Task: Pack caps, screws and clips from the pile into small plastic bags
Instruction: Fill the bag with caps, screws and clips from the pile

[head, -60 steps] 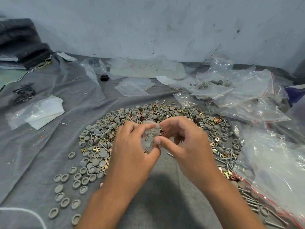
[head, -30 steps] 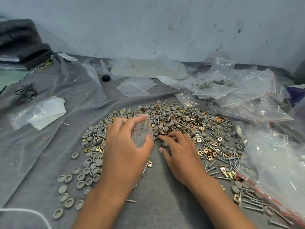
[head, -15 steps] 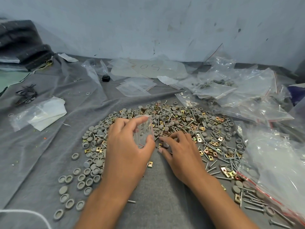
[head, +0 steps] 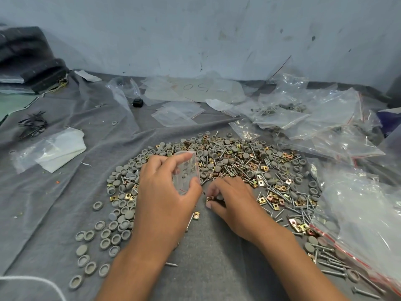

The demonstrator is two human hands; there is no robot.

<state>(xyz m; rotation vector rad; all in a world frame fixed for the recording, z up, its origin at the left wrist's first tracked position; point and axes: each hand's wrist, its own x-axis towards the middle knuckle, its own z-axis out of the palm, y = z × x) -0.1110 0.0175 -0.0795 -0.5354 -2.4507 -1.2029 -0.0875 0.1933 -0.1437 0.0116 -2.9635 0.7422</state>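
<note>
A wide pile (head: 230, 161) of grey round caps, silver screws and gold clips lies on the grey cloth (head: 65, 192). My left hand (head: 165, 198) holds a small clear plastic bag (head: 187, 172) upright between thumb and fingers, just above the pile's near edge. Right beside it, my right hand (head: 232, 200) rests on the cloth with fingers curled, pinching a gold clip and a grey cap (head: 213, 197) at the pile's near edge. What the bag holds is unclear.
Loose grey caps (head: 102, 233) trail to the front left. Large clear bags (head: 364, 218) with red zip lines crowd the right side. Empty small bags (head: 178, 114) lie behind the pile. A folded white sheet in plastic (head: 54, 151) sits at left.
Both hands first worked the small bag together above the pile. The right hand then dropped to the pile's near edge and gathered parts, while the left hand kept the bag upright.
</note>
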